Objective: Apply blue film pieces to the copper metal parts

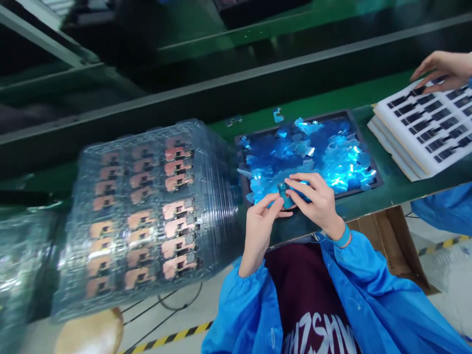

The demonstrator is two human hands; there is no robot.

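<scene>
My left hand (261, 222) and my right hand (313, 199) meet over the near edge of a dark tray (363, 194). Together they pinch a small flat part (284, 191) with blue film on it. The tray is heaped with peeled blue film scraps (313, 150). To my left stands a tall stack of clear plastic trays (147, 216) holding rows of copper-coloured flex parts. Both arms wear blue sleeves, and a blue band circles my right wrist.
At the right, another person's hand (444, 69) rests on a stack of white trays (424, 130) with black parts. A green conveyor (332, 101) runs behind the work. A cardboard box (394, 246) sits under the bench edge, a wooden stool (90, 334) at lower left.
</scene>
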